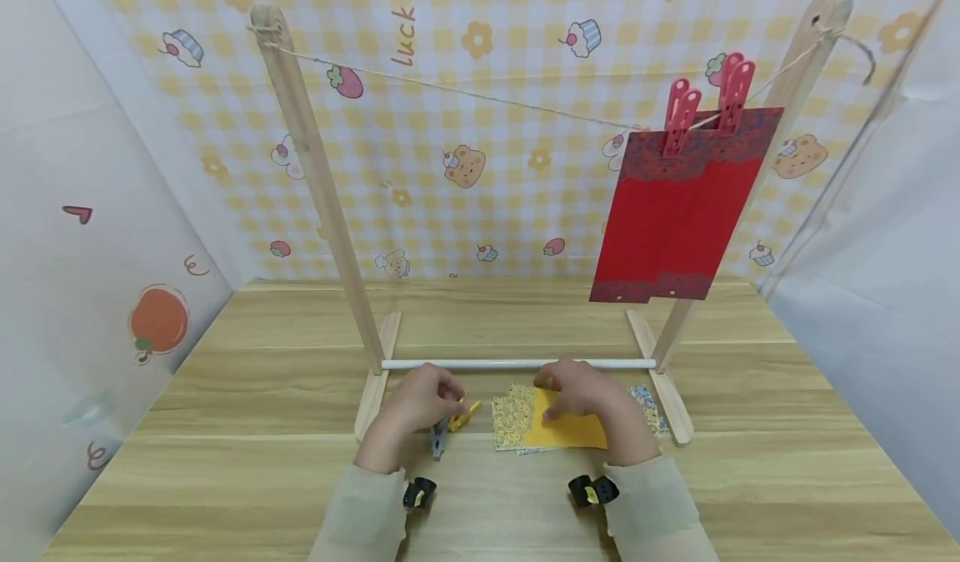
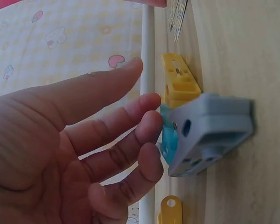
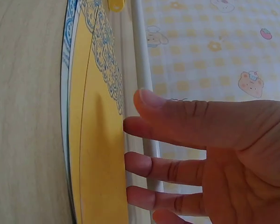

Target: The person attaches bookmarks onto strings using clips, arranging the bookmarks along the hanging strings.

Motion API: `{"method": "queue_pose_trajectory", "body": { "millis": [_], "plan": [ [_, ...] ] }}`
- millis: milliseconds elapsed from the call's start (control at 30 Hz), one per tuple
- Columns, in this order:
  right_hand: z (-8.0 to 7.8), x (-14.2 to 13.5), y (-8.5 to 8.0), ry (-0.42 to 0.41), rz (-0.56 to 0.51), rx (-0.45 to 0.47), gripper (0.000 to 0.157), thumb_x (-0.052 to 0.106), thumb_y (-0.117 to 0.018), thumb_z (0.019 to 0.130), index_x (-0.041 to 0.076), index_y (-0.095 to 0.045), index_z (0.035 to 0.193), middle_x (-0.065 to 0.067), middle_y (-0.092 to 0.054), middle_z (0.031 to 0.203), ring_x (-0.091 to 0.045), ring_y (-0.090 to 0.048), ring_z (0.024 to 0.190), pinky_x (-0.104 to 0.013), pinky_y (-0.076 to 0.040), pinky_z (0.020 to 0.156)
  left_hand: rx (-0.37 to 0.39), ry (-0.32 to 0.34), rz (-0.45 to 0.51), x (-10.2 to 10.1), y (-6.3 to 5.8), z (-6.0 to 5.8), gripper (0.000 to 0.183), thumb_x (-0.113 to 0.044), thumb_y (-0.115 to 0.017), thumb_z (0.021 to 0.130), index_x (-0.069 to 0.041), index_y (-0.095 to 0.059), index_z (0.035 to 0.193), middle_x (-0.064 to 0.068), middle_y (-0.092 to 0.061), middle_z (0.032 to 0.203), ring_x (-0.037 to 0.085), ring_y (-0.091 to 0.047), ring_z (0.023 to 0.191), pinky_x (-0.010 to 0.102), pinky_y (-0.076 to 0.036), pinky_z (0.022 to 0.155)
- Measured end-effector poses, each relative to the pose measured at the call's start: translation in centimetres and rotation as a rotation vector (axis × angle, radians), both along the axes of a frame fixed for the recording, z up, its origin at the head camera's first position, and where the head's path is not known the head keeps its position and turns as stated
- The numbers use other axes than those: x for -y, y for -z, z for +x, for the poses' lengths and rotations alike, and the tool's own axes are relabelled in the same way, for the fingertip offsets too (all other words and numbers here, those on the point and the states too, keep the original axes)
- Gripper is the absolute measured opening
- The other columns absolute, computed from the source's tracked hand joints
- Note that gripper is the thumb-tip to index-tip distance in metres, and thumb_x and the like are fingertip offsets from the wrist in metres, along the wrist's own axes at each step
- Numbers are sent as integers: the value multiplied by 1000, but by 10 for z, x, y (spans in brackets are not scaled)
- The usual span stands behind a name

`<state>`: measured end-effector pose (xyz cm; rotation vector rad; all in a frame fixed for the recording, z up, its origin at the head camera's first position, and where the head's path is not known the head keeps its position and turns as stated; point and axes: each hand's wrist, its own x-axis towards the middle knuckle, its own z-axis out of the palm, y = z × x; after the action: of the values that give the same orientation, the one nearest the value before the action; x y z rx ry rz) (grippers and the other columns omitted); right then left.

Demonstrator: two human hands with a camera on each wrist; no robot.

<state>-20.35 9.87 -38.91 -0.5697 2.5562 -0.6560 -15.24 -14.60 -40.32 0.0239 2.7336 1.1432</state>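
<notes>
My left hand (image 1: pixel 422 397) hovers with loosely bent fingers right at a small group of clothespins, holding none. Nearest it are a grey clothespin (image 2: pixel 214 130), a yellow clothespin (image 2: pixel 179 79) and a teal clothespin (image 2: pixel 168 140); another yellow clothespin (image 2: pixel 171 212) shows lower in the left wrist view. My right hand (image 1: pixel 581 395) reaches over a flat pile of yellow cards (image 1: pixel 566 434) with patterned ends. In the right wrist view its fingertips (image 3: pixel 139 164) are at the far edge of the top yellow card (image 3: pixel 102 154), thumb apart from it. Blue-patterned cards (image 1: pixel 647 399) peek out beneath.
A wooden frame with a left post (image 1: pixel 322 187), right post (image 1: pixel 795 70) and white crossbar (image 1: pixel 517 364) stands behind the hands. Two red cards (image 1: pixel 675 220) hang from its string (image 1: pixel 465 91) by pink clothespins (image 1: pixel 681 120). A checked cloth (image 1: pixel 480 203) covers the back.
</notes>
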Motion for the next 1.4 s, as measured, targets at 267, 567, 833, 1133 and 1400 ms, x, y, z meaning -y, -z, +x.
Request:
{"method": "queue_pose_trajectory", "body": {
  "millis": [267, 567, 833, 1133, 1400],
  "plan": [
    [6, -1, -1, -38, 86, 9, 55, 7, -89, 69, 15, -63, 117, -13, -53, 123, -37, -46, 114, -53, -48, 89, -13, 17, -21, -4, 2, -1, 25, -11, -84, 76, -4, -71, 96, 1, -55, 71, 13, -46, 61, 25, -38, 55],
    [8, -1, 6, -35, 160, 5, 61, -1, -87, 66, 20, -54, 113, -10, -45, 113, -31, -41, 102, -43, -47, 75, -24, 19, -20, -9, 1, 0, 29, -10, -86, 74, -1, -67, 94, 1, -53, 73, 13, -46, 62, 23, -39, 55],
    [6, 0, 9, -47, 164, -6, 61, -4, -86, 66, 18, -50, 111, -9, -46, 107, -30, -39, 99, -42, -44, 76, -15, -37, -68, -13, 5, -3, 33, -12, -86, 72, -1, -69, 99, 1, -54, 72, 14, -48, 61, 25, -39, 55],
    [4, -1, 7, -45, 147, -12, 61, -1, -87, 67, 17, -46, 109, -10, -48, 107, -31, -40, 99, -40, -42, 73, -32, -24, -215, -21, 4, -6, 31, -20, -89, 69, -9, -70, 91, 3, -67, 89, 17, -54, 74, 31, -45, 65],
    [1, -2, 9, -53, 45, -4, 50, -3, -82, 73, 14, -46, 103, -4, -52, 98, -29, -42, 99, -37, -41, 72, -67, -28, -332, -29, 2, -5, 31, -25, -90, 65, -12, -66, 78, 0, -65, 82, 15, -54, 69, 32, -43, 58]
  ]
}}
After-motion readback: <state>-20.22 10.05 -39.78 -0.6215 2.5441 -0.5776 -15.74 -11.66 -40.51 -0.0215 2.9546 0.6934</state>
